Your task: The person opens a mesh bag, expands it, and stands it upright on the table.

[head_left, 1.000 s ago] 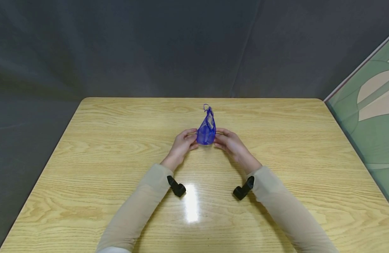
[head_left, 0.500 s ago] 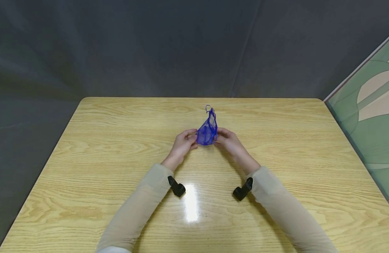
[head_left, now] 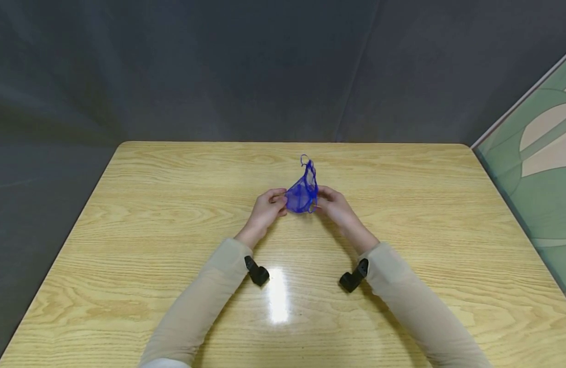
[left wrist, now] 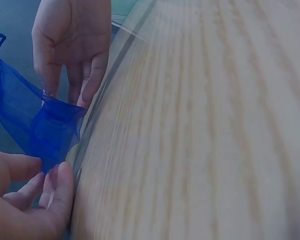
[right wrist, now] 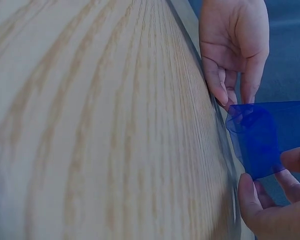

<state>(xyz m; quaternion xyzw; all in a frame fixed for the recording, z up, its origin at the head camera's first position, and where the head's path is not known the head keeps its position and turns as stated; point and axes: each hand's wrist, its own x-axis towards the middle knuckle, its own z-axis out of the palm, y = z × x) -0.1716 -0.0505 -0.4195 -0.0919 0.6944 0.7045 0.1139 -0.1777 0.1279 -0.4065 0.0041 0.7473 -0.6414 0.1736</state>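
Note:
A sheer blue drawstring pouch (head_left: 298, 198) stands between my two hands over the middle of the table. Its gathered neck and thin cord loop (head_left: 306, 160) point away from me. My left hand (head_left: 265, 210) pinches the pouch's lower left corner between thumb and fingers. On the opposite side my right hand (head_left: 335, 207) pinches the lower right corner. Through the see-through cloth, a darker blue patch (right wrist: 260, 131) shows in the right wrist view. In the left wrist view the pouch (left wrist: 52, 127) is stretched between both sets of fingertips.
The wood-grained table (head_left: 172, 230) extends around both arms, its far edge beyond the pouch. A dark grey curtain (head_left: 246, 71) hangs behind it. A green patterned panel (head_left: 540, 204) stands along the right side.
The pouch's neck and cord loop have tipped slightly right and nearer. A small cord loop now hangs at its lower right, by my right fingers. My hands have hardly moved.

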